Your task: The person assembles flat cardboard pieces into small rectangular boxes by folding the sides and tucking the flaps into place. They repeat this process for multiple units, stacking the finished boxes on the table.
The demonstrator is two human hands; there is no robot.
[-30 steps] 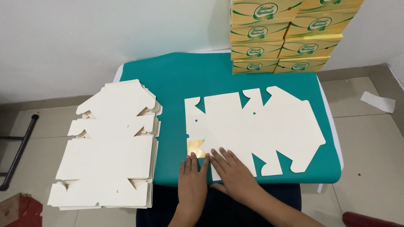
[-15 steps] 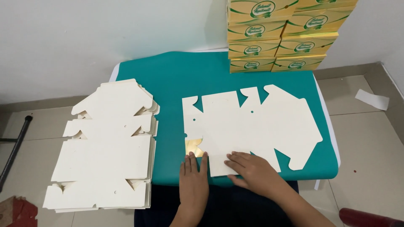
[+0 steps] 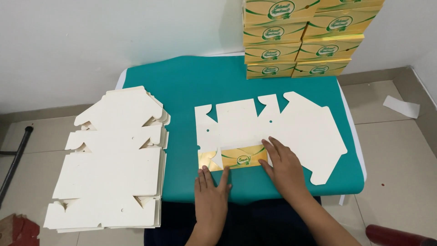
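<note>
Flat box blank (image 3: 273,130) lay white side up on the green table (image 3: 182,82), near its front edge. Its near flap (image 3: 239,157) was folded up and over, gold printed face showing. My right hand (image 3: 284,166) lay flat on the blank beside the flap, fingers spread, probably to keep the card from sliding. My left hand (image 3: 211,191) rested open on the table at the flap's edge, fingertips touching it, pinching nothing. Stack of unfolded blanks (image 3: 111,159) sat to the left, within reach. Finished yellow boxes (image 3: 296,41) were stacked at the far edge against the wall.
</note>
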